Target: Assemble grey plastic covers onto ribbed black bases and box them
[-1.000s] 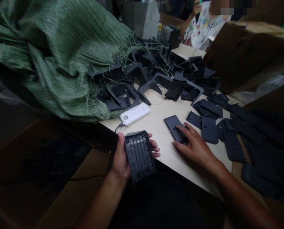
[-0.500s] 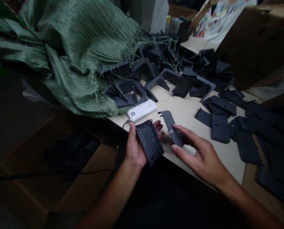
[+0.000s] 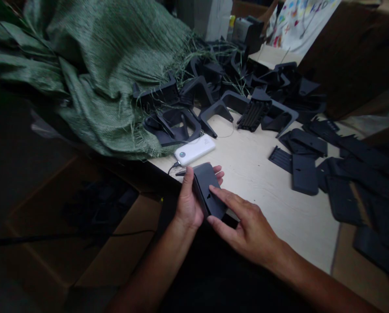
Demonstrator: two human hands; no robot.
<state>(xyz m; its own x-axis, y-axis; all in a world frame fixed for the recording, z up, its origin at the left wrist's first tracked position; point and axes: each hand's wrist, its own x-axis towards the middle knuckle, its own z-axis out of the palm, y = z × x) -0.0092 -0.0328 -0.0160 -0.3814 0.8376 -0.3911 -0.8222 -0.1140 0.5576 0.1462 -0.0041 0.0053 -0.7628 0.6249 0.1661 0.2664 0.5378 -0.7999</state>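
A big green sack (image 3: 109,74) sprawled over the far left, its frayed mouth against a pale table (image 3: 249,169). At the far right stood a cardboard box (image 3: 347,56); at the near left, below the table, an open carton (image 3: 116,239) held dark pieces. Black plastic brackets (image 3: 214,115) lay heaped across the far side of the table, and flat black panels (image 3: 305,174) overlapped at the right. The right hand (image 3: 243,217) had its forefinger on the cover's face and its thumb at the near corner; whether they pinched it, I could not tell. The left hand (image 3: 189,204) was curled around a bracket piece (image 3: 199,195), thumb along its left side, fingertips showing beyond the far right edge. This piece was at the table's near edge, with a dark cover (image 3: 214,184) lying over it. Just beyond sat a white power bank (image 3: 196,150) with a thin black cable (image 3: 172,166) at its left end.
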